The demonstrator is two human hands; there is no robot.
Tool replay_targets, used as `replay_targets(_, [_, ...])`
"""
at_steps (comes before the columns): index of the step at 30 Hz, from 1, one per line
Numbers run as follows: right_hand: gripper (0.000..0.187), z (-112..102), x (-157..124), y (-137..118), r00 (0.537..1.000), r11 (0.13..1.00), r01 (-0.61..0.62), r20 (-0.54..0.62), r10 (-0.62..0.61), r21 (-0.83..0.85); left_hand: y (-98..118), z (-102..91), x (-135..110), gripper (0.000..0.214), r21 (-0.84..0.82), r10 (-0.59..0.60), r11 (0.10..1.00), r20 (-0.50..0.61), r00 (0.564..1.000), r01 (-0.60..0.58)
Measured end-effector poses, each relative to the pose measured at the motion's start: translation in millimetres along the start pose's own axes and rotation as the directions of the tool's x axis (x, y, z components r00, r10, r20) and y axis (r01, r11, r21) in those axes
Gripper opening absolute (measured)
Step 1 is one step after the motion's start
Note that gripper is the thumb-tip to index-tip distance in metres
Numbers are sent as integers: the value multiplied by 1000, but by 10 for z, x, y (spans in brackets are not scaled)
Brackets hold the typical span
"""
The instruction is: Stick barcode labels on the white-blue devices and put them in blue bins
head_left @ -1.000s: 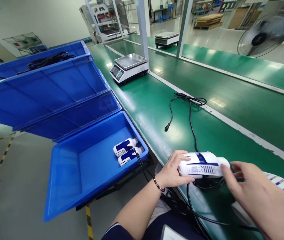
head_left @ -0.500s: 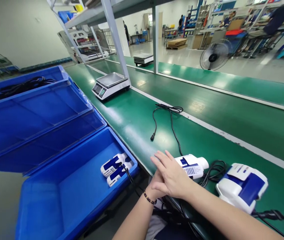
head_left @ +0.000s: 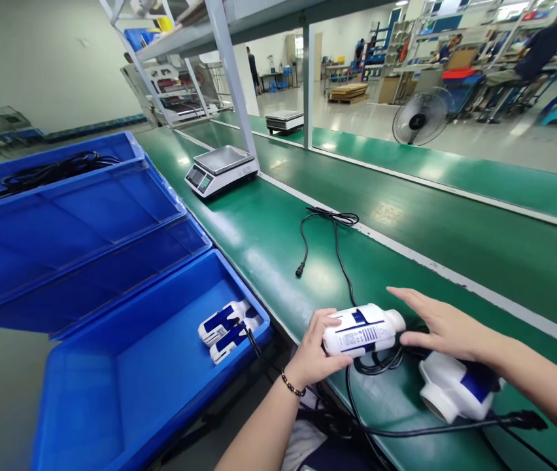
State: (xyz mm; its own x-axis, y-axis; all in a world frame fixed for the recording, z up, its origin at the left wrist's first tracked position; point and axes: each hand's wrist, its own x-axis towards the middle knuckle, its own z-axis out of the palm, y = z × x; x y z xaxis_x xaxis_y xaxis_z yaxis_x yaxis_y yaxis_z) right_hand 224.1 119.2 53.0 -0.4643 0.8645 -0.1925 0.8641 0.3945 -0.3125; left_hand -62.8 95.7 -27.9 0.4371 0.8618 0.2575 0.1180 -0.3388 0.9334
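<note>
My left hand (head_left: 315, 350), with a beaded bracelet on its wrist, grips the base end of a white-and-blue bottle-shaped device (head_left: 361, 331). A label with bars and a code faces up on it, and its narrow neck points right. My right hand (head_left: 438, 327) hovers just right of that neck, fingers apart and holding nothing. Partly behind the right hand and forearm sits a second white-and-blue device (head_left: 459, 386), its round opening toward me. A coiled black cable (head_left: 381, 363) lies between the two devices.
At left, a blue bin (head_left: 87, 405) holds two more such devices (head_left: 224, 327). Blue crates (head_left: 72, 216) behind it carry black cables. On the green bench (head_left: 259, 229) are a looped cable (head_left: 327, 216) and a scale (head_left: 222, 167). A fan (head_left: 420, 118) stands beyond.
My hands, together before, have parted. The left has closed on the device's base, while the right has moved right, past the neck. The second device has turned, its opening now facing me.
</note>
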Motion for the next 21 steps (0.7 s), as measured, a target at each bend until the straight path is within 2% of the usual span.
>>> replay_targets(2, [91, 33, -5, -83, 998, 997, 13, 68, -18, 75, -8, -11, 4, 58, -8, -2, 1000, -2, 1000, 2])
replay_targets(6, [82, 89, 117, -223, 992, 981, 24, 121, -47, 192, -4, -37, 21, 59, -17, -45, 999, -10, 999, 45])
replay_targets(12, [78, 13, 255, -205, 982, 966, 29, 175, -76, 255, 83, -99, 46, 61, -5, -72, 997, -2, 997, 72])
replay_targets(17, [76, 0, 256, -204, 982, 964, 63, 156, -106, 258, 232, -113, 99, 37, 184, -93, 977, -88, 992, 108])
replay_targets(21, [80, 47, 260, -179, 980, 945, 77, 148, -130, 317, 371, -28, 163, 34, 451, -12, 891, -92, 996, 52])
